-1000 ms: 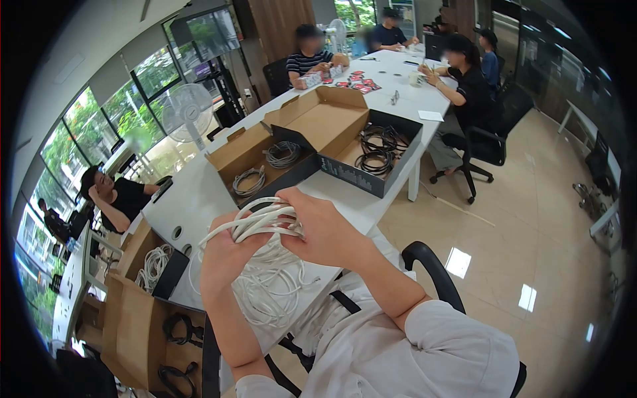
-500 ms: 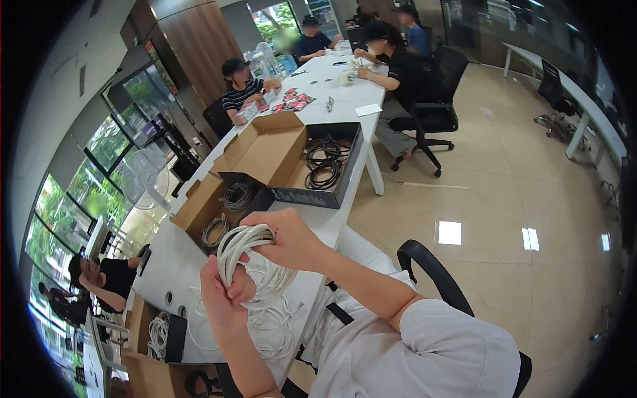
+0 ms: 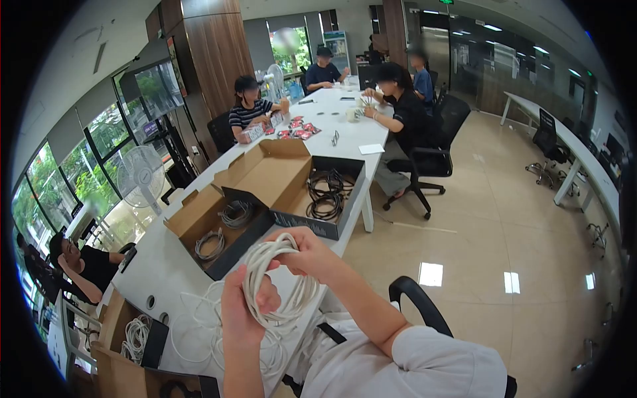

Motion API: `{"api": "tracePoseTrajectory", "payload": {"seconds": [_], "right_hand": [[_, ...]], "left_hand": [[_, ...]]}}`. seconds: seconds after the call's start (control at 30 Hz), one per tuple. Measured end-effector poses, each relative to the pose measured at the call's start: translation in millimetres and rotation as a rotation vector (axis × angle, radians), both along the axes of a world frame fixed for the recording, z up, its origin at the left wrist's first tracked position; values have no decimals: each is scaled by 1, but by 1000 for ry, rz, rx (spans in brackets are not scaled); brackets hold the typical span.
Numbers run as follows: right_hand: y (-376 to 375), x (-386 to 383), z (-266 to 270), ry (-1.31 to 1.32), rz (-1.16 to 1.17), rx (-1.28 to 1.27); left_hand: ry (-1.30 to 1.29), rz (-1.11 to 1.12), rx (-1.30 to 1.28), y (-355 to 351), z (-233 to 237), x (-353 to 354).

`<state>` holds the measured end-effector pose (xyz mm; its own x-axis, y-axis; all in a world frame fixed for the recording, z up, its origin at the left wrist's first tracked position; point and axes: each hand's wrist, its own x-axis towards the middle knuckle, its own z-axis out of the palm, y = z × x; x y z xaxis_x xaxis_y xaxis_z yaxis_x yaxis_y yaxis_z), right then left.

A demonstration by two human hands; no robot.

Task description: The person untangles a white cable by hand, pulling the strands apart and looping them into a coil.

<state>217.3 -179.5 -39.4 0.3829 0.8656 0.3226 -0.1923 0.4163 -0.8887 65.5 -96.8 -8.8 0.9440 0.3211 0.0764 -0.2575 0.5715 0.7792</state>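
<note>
A coil of white cable (image 3: 292,306) is held up above the near edge of the table between both of my hands. My left hand (image 3: 247,308) grips its left side, with the thumb and fingers curled through the loops. My right hand (image 3: 306,255) is closed around the upper right of the same loops. Below and to the left, more white cable (image 3: 174,331) lies in loose loops on the white table (image 3: 149,265). Just beyond my hands is an open cardboard box (image 3: 192,211) with grey cable coils (image 3: 237,213) inside.
Another open box (image 3: 282,162) holds black cables (image 3: 328,192). At lower left, a box (image 3: 119,312) contains white cable (image 3: 136,337). Several people sit at the table's far end near red packets (image 3: 298,129). An office chair (image 3: 424,305) stands beside me; a fan (image 3: 141,174) stands left.
The view has tilted up and shifted, so the room sits lower in the frame. Both hands still hold the white cable coil, now slightly further right in view.
</note>
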Motion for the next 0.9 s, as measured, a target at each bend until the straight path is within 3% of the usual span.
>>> {"api": "tracePoseTrajectory", "payload": {"seconds": [0.1,0.17,0.2,0.23,0.33,0.43,0.53,0.63,0.7,0.77,0.83,0.9], "right_hand": [[12,4,-12,-189,-262,234],[8,12,-10,-386,-422,127],[6,14,-4,-495,-532,97],[5,15,1,-607,-639,69],[2,27,-2,-653,-800,32],[7,45,-14,-705,-951,24],[4,47,-13,-807,-1047,11],[-1,25,-8,-925,-944,76],[-9,8,1,-1086,-748,112],[-9,-9,-1,-1171,-679,183],[-9,-19,0,-1210,-769,286],[-11,-25,3,-1253,-802,377]], "left_hand": [[109,149,90,10,-16,13],[136,249,212,22,-27,23],[-3,81,274,40,-28,23],[-6,106,298,43,-32,27],[68,182,440,50,-39,33],[295,319,1671,20,-15,9],[731,-86,1665,-17,9,-24],[109,568,2108,-49,27,-31],[3,977,2037,-38,26,-11],[3,1087,1851,-26,15,-7],[60,912,1565,-12,12,-8],[100,841,1650,-12,12,-18]]}}
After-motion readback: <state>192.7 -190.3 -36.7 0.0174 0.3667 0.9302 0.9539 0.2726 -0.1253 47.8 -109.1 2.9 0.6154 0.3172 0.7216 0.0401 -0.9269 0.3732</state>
